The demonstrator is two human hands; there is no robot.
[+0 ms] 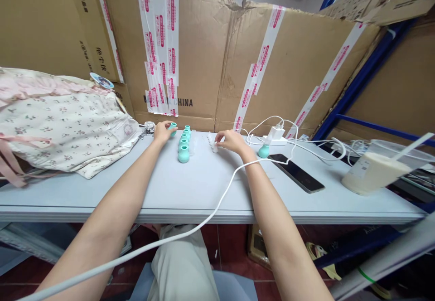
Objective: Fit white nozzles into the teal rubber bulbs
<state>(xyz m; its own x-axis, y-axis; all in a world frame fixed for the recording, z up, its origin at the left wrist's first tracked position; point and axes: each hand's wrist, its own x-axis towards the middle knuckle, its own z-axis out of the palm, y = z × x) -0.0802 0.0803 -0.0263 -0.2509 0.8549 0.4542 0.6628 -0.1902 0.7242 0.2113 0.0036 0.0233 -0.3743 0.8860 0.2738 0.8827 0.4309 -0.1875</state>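
Desk (210,187), pale grey. We find both hands toward its back edge, set apart from each other. Left hand (162,132): thumb and fingers closed on one teal bulb (172,129), open mouth up; whether it is clear of the surface we cannot tell.

Right hand (227,140): fingers bent, tips drawn together at a line of small whitish pieces (211,141); we cannot tell whether one is gripped.

Between the hands we note a row of teal bulbs (184,154), mouths up, running from near the back edge toward the front edge. Clear pieces (193,143) lie just beside it, on the right-hand side.

Further toward the right edge: a lone teal bulb (263,151) near a dark phone (299,174), a white charger (277,131) behind. A cup (370,174) of pale drink stands near the right edge. We see a white cable (217,208) crossing the front edge. A floral bag (68,119) covers the back left corner; taped cardboard (200,56) stands along the back edge.
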